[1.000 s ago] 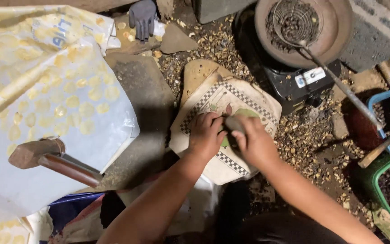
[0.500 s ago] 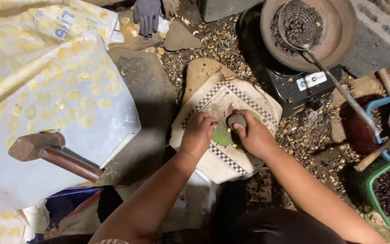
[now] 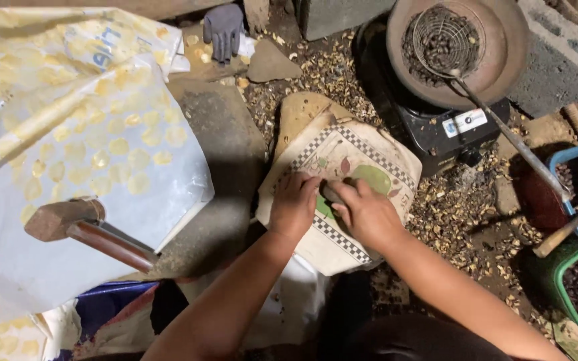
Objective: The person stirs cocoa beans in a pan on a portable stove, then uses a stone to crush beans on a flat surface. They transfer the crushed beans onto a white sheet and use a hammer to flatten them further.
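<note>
left hand (image 3: 294,204): fingers curled on printed sack (image 3: 362,167) | right hand (image 3: 367,212): fingers clamped on dark stone (image 3: 330,193)

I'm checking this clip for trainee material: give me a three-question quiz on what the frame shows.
1. True or false: both hands rest on the printed sack that covers a block.
2. Which sits on the black stove? A. a round pan with a wire skimmer B. a kettle C. a plate
3. Fill in: a grey ____ lies at the top of the view, beyond the flat stone.

Key
1. True: the left hand and right hand meet over a small dark object, mostly hidden.
2. A: the pan holds the skimmer.
3. glove.
</note>
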